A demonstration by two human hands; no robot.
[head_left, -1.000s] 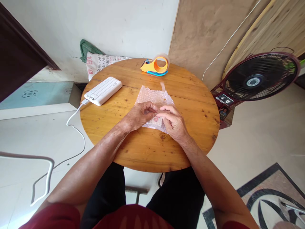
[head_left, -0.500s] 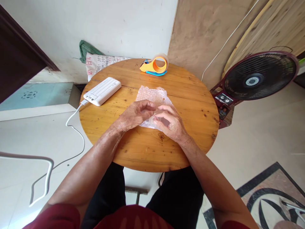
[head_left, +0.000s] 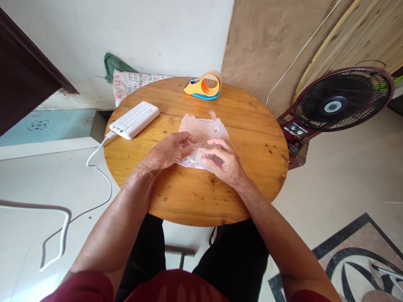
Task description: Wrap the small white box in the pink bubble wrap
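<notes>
A sheet of bubble wrap (head_left: pixel 201 126), translucent and pinkish, lies crumpled on the round wooden table (head_left: pixel 189 197). Over its left edge is my left hand (head_left: pixel 171 151), fingers curled but thumb and forefinger apart, with nothing visible between them. My right hand (head_left: pixel 225 161) is above the lower right part of the wrap, thumb and fingertips brought together. At those fingertips shows a small clear, whitish piece that looks like tape (head_left: pixel 199 155). Another clear strip (head_left: pixel 213 114) sticks up at the wrap's far edge.
An orange and blue tape dispenser (head_left: pixel 203 87) stands at the table's far edge. To the left lies a white power bank (head_left: pixel 135 120) with a cable (head_left: pixel 107 176) hanging to the floor. A fan (head_left: pixel 333 107) stands at the right, beyond the table.
My left hand has moved left, away from the right fingertips, uncovering more of the bubble wrap. The right hand has hardly moved. The strip at the far edge now stands up.
</notes>
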